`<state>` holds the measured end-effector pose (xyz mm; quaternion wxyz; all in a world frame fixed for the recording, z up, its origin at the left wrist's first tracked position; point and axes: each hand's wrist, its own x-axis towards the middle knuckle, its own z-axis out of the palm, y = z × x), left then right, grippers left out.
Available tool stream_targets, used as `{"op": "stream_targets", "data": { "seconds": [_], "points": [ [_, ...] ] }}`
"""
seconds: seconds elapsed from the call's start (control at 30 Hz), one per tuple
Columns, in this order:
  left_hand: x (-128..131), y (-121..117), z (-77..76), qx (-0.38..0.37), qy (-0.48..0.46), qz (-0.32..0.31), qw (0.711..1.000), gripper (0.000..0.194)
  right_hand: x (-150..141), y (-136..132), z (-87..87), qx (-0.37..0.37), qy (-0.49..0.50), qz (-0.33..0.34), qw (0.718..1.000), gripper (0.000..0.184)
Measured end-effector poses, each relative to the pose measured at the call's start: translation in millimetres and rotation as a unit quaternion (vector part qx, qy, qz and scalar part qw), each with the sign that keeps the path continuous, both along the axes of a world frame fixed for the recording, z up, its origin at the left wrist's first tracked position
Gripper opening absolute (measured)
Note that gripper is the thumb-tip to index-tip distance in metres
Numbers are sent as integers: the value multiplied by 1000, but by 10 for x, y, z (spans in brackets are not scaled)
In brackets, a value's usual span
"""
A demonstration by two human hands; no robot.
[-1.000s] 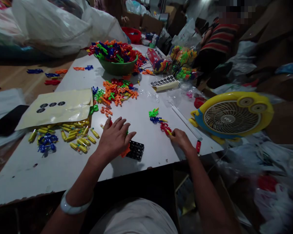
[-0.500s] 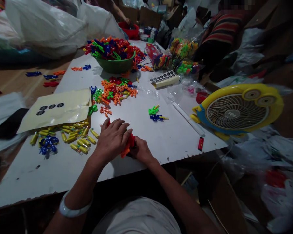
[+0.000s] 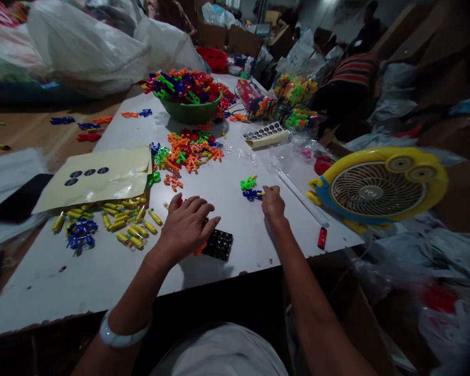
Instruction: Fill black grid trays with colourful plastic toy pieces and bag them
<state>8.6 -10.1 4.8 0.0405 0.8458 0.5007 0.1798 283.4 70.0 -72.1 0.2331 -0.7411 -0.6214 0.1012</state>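
My left hand (image 3: 190, 227) lies with its fingers stretched out over red and orange plastic pieces, mostly hidden under the palm. A black studded block (image 3: 220, 245) juts out beneath it on the right. Farther right, my right hand (image 3: 274, 203) is closed, its fingertips at the end of a small yellow tube (image 3: 261, 194) that sticks out of a blue plastic figure (image 3: 251, 195). Just behind that lies a green figure (image 3: 248, 183) with a yellow tube. Several yellow tubes (image 3: 135, 231) and a dark blue figure (image 3: 81, 232) lie left of my left hand.
A heap of coloured figures (image 3: 184, 149) and a full green bowl (image 3: 191, 110) stand farther back. A sticker sheet (image 3: 97, 175) covers part of the left side. On the right are a yellow fan (image 3: 379, 188), a white strip (image 3: 301, 194) and a red lighter (image 3: 322, 238).
My right hand has left the pieces under my left hand and moved right and away to the blue figure. The black block now shows. My left hand stays nearly in place.
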Motion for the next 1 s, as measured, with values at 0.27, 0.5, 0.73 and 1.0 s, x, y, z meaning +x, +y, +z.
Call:
{"op": "stream_targets", "data": {
  "seconds": [0.27,0.5,0.73,1.0],
  "points": [
    [20,3,-23,-4,21,15,1000,40,-210,-401,-137,-78,155,79,982,8],
    [10,11,-60,6,27,12,1000,45,-1004,-643,-215,-108,486,201,844,20],
    [0,0,-62,-1,14,14,1000,46,-1173,-745,-195,-39,300,256,918,13],
    [-1,12,-26,-10,3,-5,1000,36,-841,-122,-44,-83,170,329,925,22]
  ]
}}
